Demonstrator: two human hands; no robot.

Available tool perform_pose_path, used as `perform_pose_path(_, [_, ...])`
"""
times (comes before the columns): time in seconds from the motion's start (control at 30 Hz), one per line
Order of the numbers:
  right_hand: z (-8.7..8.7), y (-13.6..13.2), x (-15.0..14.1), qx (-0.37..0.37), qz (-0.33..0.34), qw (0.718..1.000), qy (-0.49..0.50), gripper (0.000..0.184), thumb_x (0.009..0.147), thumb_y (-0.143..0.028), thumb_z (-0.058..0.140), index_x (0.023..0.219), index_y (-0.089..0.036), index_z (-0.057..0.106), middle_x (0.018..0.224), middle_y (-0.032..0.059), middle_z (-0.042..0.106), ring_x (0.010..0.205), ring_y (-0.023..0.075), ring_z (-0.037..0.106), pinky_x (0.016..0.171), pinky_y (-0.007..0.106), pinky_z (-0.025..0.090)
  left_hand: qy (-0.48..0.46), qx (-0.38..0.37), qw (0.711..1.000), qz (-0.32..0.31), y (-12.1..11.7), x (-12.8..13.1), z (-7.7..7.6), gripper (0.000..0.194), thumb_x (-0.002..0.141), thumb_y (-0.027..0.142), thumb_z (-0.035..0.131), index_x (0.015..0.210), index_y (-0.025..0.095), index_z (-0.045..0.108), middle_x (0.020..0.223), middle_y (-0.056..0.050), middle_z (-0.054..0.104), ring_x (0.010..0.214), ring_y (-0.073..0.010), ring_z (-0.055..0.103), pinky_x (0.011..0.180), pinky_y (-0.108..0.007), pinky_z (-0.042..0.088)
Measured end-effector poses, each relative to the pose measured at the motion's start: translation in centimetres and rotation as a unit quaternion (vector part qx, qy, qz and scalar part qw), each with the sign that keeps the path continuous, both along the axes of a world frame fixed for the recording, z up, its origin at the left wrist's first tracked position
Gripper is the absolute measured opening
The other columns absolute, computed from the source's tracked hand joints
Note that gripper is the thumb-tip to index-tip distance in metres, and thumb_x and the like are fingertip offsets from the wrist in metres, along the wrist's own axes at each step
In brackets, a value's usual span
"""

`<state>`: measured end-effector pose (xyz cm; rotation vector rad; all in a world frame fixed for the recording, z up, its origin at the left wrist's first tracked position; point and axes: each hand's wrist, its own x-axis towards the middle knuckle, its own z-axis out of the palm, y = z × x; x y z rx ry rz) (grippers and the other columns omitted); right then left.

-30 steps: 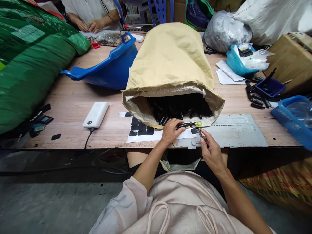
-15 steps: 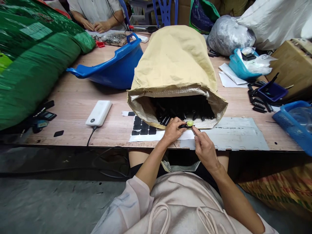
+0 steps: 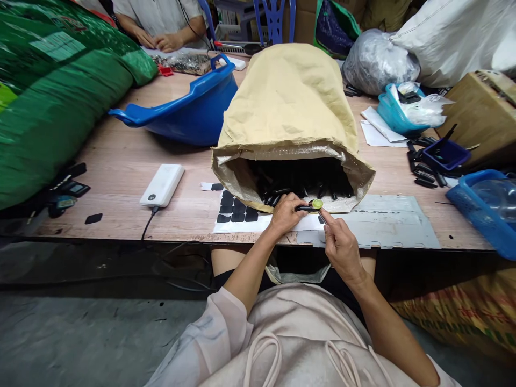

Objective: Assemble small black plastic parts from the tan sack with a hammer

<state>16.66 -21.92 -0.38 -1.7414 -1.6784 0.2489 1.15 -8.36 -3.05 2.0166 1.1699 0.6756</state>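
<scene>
My left hand (image 3: 287, 215) is closed on a slim black plastic piece (image 3: 305, 208), held level at the sack's mouth. A round yellow-green spot (image 3: 317, 203) shows at the piece's right end; what it is I cannot make out. My right hand (image 3: 342, 243) is closed on a thin metal tool (image 3: 323, 214), perhaps tweezers, mostly hidden by the fingers. By its tip is a small dark patch. Under my hands lies a white sheet (image 3: 266, 224) with rows of black rounded stickers (image 3: 237, 209). The open yellow sack (image 3: 294, 102) holds many black pieces (image 3: 278, 194).
Left of the sack are a blue basin (image 3: 189, 115), a white power bank (image 3: 163, 185) with a cable and a large green bag (image 3: 60, 118). To the right are a grey sheet (image 3: 395, 217), a purple tray (image 3: 447, 156) and a blue basket (image 3: 484, 209). Another person's hands (image 3: 161, 42) rest at the far left.
My right hand has drawn slightly down and right, taking the tool's tip away from the black piece. My left hand keeps its hold on the piece, nearly still.
</scene>
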Motion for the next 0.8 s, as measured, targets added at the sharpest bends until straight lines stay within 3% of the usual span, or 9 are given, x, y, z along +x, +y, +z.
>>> perform_pose_path(0.13, [-0.5, -0.2, 0.2, -0.021, -0.009, 1.000, -0.015, 0.048, 0.106, -0.029, 0.037, 0.149, -0.028, 0.059, 0.097, 0.0075, 0.067, 0.084, 0.0208, 0.065, 0.082, 0.035, 0.057, -0.005, -0.005, 1.000, 0.002, 0.0, 0.1, 0.0, 0.021, 0.083, 0.018, 0.078, 0.102, 0.027, 0.082, 0.101, -0.003, 0.069, 0.102, -0.0229, 0.060, 0.095, -0.038, 0.052])
perform_pose_path(0.27, [-0.2, 0.2, 1.1, 0.008, -0.021, 1.000, -0.017, 0.048, 0.106, -0.028, 0.038, 0.151, -0.028, 0.056, 0.111, 0.0092, 0.070, 0.096, 0.0211, 0.067, 0.088, 0.034, 0.056, 0.001, -0.002, 1.000, 0.004, -0.1, 0.1, -0.1, 0.022, 0.083, 0.016, 0.078, 0.103, 0.024, 0.081, 0.102, -0.003, 0.070, 0.102, -0.0228, 0.060, 0.097, -0.038, 0.052])
perform_pose_path(0.4, [-0.2, 1.5, 3.1, 0.013, -0.076, 0.990, -0.115, 0.045, 0.104, -0.026, 0.044, 0.146, -0.026, 0.060, 0.110, 0.0080, 0.070, 0.095, 0.0207, 0.065, 0.079, 0.030, 0.051, 0.007, 0.007, 1.000, 0.005, -0.2, 0.0, -0.1, 0.023, 0.083, 0.018, 0.077, 0.104, 0.026, 0.080, 0.104, -0.002, 0.069, 0.102, -0.0228, 0.060, 0.097, -0.038, 0.051])
perform_pose_path(0.57, [-2.0, 3.0, 4.8, 0.023, -0.116, 0.960, -0.253, 0.039, 0.098, -0.017, 0.048, 0.130, -0.022, 0.070, 0.090, 0.0075, 0.064, 0.085, 0.0212, 0.053, 0.075, 0.032, 0.041, 0.028, 0.023, 0.999, 0.001, -0.3, 0.0, -0.1, 0.022, 0.084, 0.024, 0.079, 0.106, 0.026, 0.079, 0.105, -0.002, 0.068, 0.102, -0.0233, 0.059, 0.096, -0.038, 0.051])
perform_pose_path(0.8, [-3.2, 3.2, 4.6, 0.048, -0.141, 0.954, -0.262, 0.036, 0.096, -0.021, 0.052, 0.127, -0.022, 0.069, 0.103, 0.0095, 0.062, 0.089, 0.0225, 0.049, 0.075, 0.035, 0.035, 0.045, 0.066, 0.996, -0.026, -0.3, -0.3, -0.6, 0.017, 0.098, 0.032, 0.064, 0.109, 0.025, 0.075, 0.107, -0.004, 0.068, 0.102, -0.0233, 0.058, 0.095, -0.039, 0.048])
